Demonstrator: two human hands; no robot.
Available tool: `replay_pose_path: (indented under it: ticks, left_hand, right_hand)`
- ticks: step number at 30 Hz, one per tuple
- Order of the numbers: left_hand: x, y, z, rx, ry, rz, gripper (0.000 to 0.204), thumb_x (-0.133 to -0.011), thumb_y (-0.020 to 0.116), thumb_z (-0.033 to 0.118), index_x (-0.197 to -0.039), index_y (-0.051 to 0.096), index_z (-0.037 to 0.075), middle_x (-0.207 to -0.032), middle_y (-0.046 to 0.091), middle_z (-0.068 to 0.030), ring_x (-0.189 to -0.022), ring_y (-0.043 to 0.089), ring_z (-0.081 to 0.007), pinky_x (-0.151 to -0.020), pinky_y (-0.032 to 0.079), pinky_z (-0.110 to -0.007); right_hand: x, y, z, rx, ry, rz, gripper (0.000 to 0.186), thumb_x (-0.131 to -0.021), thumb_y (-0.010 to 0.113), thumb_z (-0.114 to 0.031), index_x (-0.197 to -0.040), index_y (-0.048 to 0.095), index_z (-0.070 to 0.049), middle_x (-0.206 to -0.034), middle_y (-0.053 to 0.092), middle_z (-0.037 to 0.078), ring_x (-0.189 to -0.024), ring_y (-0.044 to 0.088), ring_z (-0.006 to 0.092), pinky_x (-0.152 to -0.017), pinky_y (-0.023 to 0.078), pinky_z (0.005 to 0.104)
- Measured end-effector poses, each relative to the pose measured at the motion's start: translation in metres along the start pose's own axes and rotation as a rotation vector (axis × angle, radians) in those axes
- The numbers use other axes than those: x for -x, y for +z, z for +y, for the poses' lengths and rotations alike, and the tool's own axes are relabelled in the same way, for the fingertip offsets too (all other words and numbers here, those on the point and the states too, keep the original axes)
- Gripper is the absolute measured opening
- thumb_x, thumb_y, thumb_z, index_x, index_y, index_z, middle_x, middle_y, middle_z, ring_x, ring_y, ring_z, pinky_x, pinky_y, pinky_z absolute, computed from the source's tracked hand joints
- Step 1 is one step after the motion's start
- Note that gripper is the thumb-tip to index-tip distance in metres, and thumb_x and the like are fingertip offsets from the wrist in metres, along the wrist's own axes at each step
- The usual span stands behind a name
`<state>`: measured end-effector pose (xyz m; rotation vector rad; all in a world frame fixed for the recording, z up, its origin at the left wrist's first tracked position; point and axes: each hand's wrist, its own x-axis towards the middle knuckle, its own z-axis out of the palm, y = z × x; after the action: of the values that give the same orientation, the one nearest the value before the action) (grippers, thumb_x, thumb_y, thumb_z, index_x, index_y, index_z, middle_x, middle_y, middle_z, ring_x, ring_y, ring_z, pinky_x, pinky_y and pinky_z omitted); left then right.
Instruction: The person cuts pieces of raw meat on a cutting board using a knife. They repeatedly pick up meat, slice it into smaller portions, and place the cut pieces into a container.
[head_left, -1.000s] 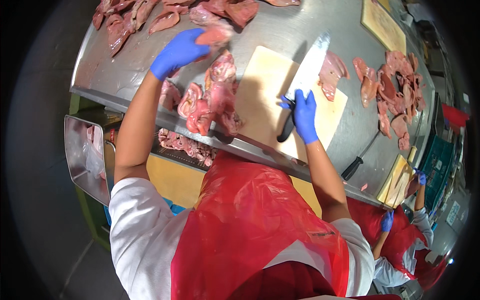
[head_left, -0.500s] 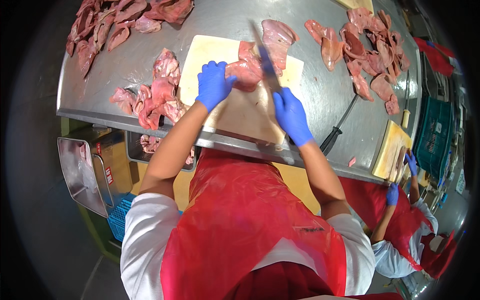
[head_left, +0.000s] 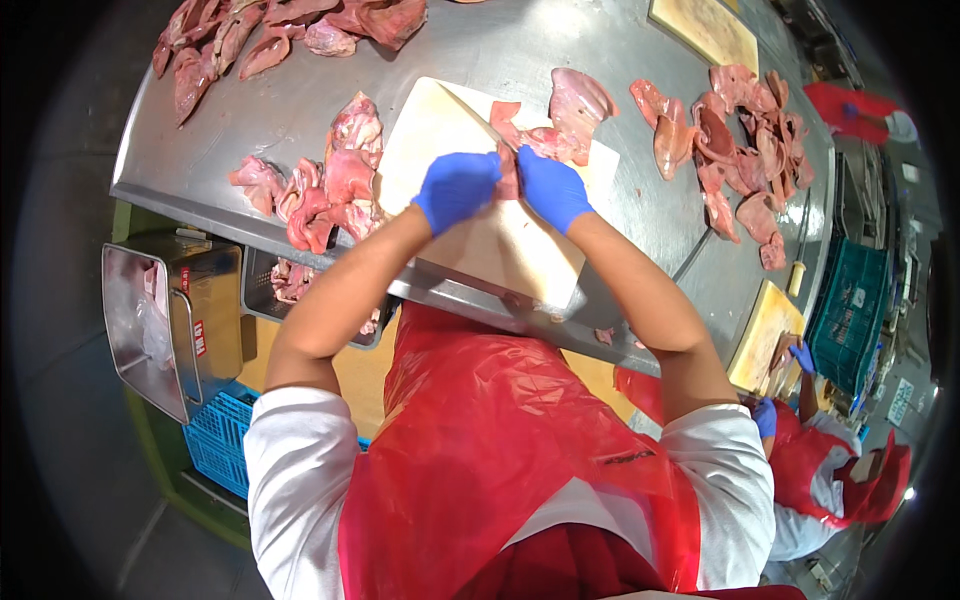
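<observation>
Over the cream cutting board (head_left: 400, 150), my left hand (head_left: 458, 190), in a blue glove, is closed on a strip of pink meat (head_left: 508, 178). My right hand (head_left: 556, 188), gloved alike, is closed at the strip's other side. A thin dark line, which looks like the knife (head_left: 466, 108) seen edge-on, runs from between my hands toward the board's far left; its handle is hidden. Just beyond my fingers, a broad flat piece of meat (head_left: 580, 105) lies across the board's far right edge. Left of the board, several fatty meat pieces (head_left: 350, 178) rest on the steel table.
Meat piles lie at the far left (head_left: 230, 35) and on the right (head_left: 750, 140). Another cutting board (head_left: 705, 30) is at the far right. A co-worker works at a board (head_left: 765, 335) beside a green crate (head_left: 850, 310). Below the table's left edge stand a steel container (head_left: 140, 310) and blue crates (head_left: 215, 440).
My right hand has moved left and my left hand right, so both now meet at the meat. The knife has swung from upright on the right to leaning leftward. The view has shifted slightly.
</observation>
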<state>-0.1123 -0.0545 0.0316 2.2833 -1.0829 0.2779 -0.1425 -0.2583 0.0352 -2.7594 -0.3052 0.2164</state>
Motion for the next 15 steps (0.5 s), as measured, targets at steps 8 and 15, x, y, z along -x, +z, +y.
replay_pose_path:
  ticks: [8, 15]
  left_hand:
    - [-0.075, -0.078, -0.146, 0.267, -0.550, -0.257, 0.039, -0.093, 0.061, 0.039, -0.089, 0.064, 0.000, -0.074, 0.067, -0.0149, -0.064, 0.064, -0.0264, -0.061, 0.050, -0.037]
    - [-0.168, 0.053, -0.096, 1.137, -0.475, -0.350, 0.049, -0.093, 0.064, 0.046, -0.120, 0.059, 0.006, -0.100, 0.064, -0.0039, -0.087, 0.058, -0.0127, -0.076, 0.049, -0.029]
  right_hand:
    - [0.171, -0.020, 0.002, -0.212, 0.347, -0.267, 0.028, -0.097, 0.052, -0.025, -0.115, 0.053, -0.003, -0.085, 0.066, 0.026, -0.081, 0.064, 0.0464, -0.071, 0.049, 0.0561]
    - [0.215, -0.033, -0.009, -0.834, 0.767, 0.236, 0.024, -0.101, 0.056, -0.025, -0.093, 0.051, -0.003, -0.063, 0.057, 0.007, -0.049, 0.056, 0.0170, -0.046, 0.043, 0.0357]
